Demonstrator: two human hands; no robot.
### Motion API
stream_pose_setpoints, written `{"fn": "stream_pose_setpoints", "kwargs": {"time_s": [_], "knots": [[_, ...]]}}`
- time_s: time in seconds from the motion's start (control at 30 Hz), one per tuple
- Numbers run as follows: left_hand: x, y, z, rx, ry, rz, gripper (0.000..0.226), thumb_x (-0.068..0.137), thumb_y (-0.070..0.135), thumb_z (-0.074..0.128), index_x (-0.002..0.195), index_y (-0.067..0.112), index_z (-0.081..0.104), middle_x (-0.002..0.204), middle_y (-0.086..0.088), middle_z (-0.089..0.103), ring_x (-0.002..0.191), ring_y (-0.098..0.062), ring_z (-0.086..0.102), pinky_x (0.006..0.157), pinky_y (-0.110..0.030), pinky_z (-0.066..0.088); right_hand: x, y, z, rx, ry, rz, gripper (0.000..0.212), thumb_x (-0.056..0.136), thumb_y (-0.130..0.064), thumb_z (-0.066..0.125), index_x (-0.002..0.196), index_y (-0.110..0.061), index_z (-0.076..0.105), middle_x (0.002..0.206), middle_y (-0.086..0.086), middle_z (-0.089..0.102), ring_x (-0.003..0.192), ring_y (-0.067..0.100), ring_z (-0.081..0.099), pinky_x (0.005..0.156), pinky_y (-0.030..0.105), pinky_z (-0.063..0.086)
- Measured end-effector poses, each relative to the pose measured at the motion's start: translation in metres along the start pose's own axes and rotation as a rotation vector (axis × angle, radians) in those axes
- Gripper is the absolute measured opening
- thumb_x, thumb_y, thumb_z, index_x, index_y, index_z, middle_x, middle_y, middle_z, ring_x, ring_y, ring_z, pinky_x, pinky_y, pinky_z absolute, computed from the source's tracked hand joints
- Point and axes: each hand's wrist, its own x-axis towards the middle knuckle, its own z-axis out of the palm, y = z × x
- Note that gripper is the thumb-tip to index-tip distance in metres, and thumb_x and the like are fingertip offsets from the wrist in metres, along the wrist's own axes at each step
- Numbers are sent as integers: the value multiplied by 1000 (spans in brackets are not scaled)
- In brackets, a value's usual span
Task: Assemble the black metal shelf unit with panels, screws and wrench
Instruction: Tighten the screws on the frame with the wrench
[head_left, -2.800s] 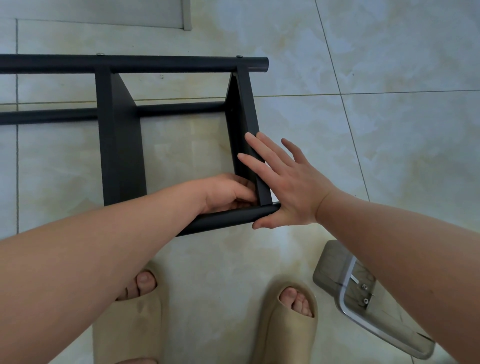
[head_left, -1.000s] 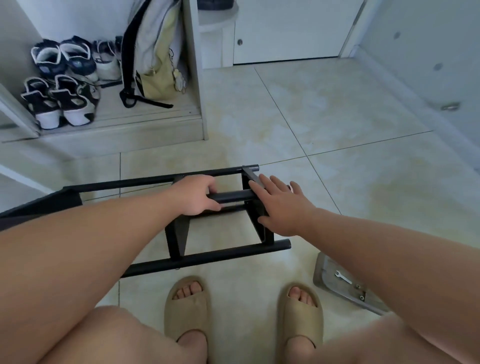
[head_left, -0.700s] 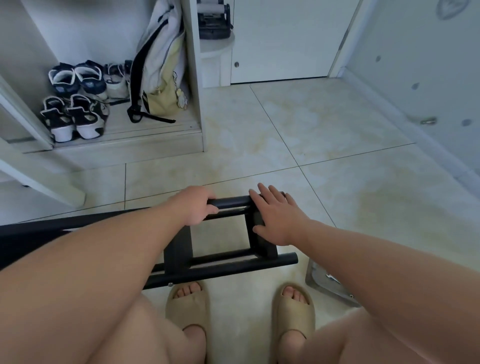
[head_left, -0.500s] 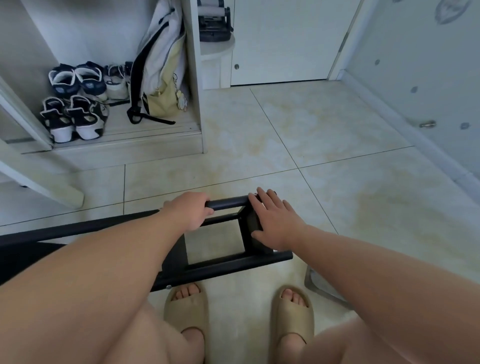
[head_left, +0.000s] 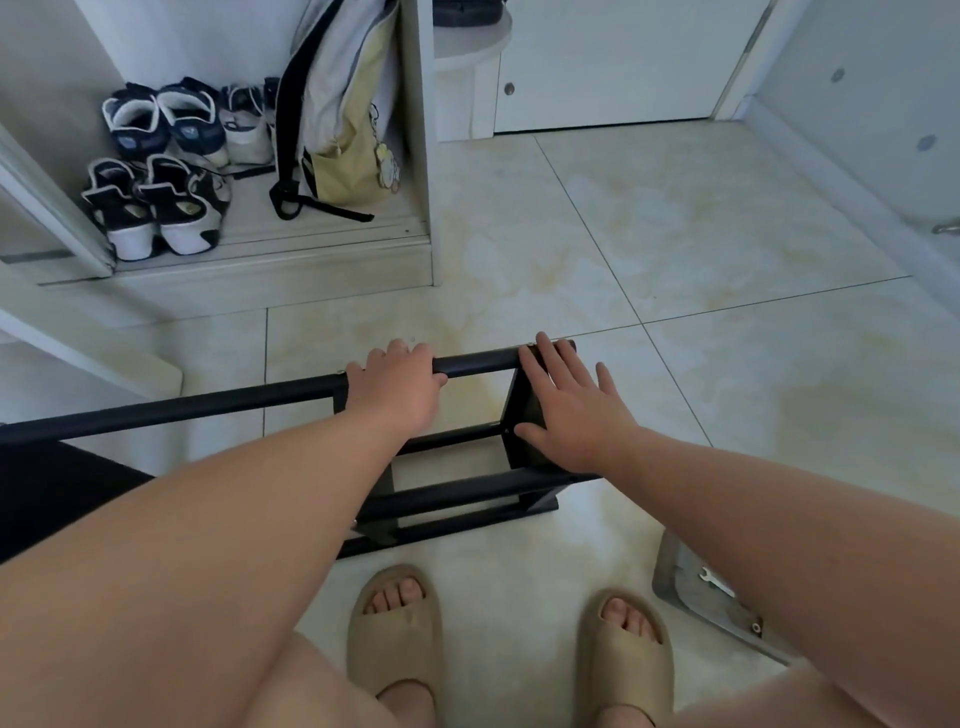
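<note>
Here, left hand (head_left: 397, 387) wrapped round shelf unit's (head_left: 467, 499) top rail, right hand (head_left: 569, 402) flat, fingers spread, against its end panel.

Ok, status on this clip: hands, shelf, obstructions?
Left hand wrapped on top bar. Right hand flat on end panel. Wrench unused on floor. Nothing obstructing.

Black shelf unit (head_left: 467, 499) on side on floor — small wrench (head_left: 716, 581) right.
</note>
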Motion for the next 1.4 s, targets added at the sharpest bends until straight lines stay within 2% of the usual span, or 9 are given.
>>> {"fn": "stream_pose_setpoints", "kwargs": {"time_s": [0.17, 0.3, 0.4, 0.67, 0.93, 1.13, 1.2, 1.27, 1.4], "knots": [[0, 0, 1, 36, -61, 14, 45, 103, 47, 36, 140, 21, 41, 141, -7, 47, 128, -29, 43, 109, -50, 30, -1, 0, 0, -19, -59, 14, 90, 101, -57, 43, 159, -27, -19, 165, -3, -28, 154, 19, -19, 124, 56, 0], [-13, 0, 0, 43, -98, 28, 64, 102, 54, 35, 156, 25, 17, 164, -8, 19, 150, -31, 15, 119, -56, 16, -16, 5, -5, -18, -89, 21, 85, 102, -57, 39, 159, -28, -17, 165, -5, -27, 154, 19, -19, 124, 55, -2], [-25, 9, -5, 51, -85, 98, 64, 102, 54, 34, 157, 26, 16, 166, -9, 8, 152, -33, 5, 120, -55, 13, -37, 15, -9, -12, -100, 48, 81, 103, -56, 36, 160, -28, -15, 166, -6, -26, 155, 19, -18, 125, 54, -1], [-50, 85, -15, -8, -56, 368, 57, 102, 47, 42, 152, 21, 33, 162, -7, 24, 147, -29, 20, 118, -45, 24, -107, 69, -7, 50, -110, 114, 72, 105, -52, 36, 161, -33, -4, 170, -6, -7, 157, 18, -5, 126, 48, 9], [-59, 199, 5, -48, -38, 677, 42, 103, 36, 42, 142, 20, 44, 151, -1, 38, 137, -24, 34, 106, -38, 38, -171, 159, 22, 68, -293, 287, 66, 104, -45, 45, 161, -35, 13, 167, -7, 21, 151, 19, 25, 117, 40, 31], [-59, 261, 62, 116, -252, 843, 42, 101, 36, 47, 140, 21, 45, 150, -3, 36, 135, -27, 36, 102, -43, 42, -183, 218, 73, 155, -549, 448, 62, 106, -40, 46, 160, -33, 19, 158, 4, 41, 141, 28, 43, 112, 36, 36], [-54, 270, 86, 221, -341, 900, 40, 99, 37, 51, 136, 21, 49, 149, -4, 38, 134, -27, 37, 102, -43, 41, -181, 233, 95, 167, -607, 454, 55, 106, -34, 46, 158, -28, 29, 155, 3, 45, 140, 27, 44, 112, 34, 36], [-49, 274, 113, 307, -387, 978, 41, 97, 40, 54, 133, 21, 52, 149, -5, 40, 136, -27, 35, 102, -41, 40, -176, 245, 121, 189, -642, 478, 50, 105, -31, 47, 155, -26, 38, 152, 4, 50, 137, 29, 47, 110, 33, 39], [-46, 273, 162, 424, -422, 1169, 45, 94, 49, 55, 131, 23, 56, 149, -2, 43, 145, -24, 24, 111, -42, 33, -160, 263, 172, 215, -633, 545, 51, 103, -31, 49, 153, -24, 42, 145, 11, 55, 129, 33, 54, 103, 36, 46]]}}
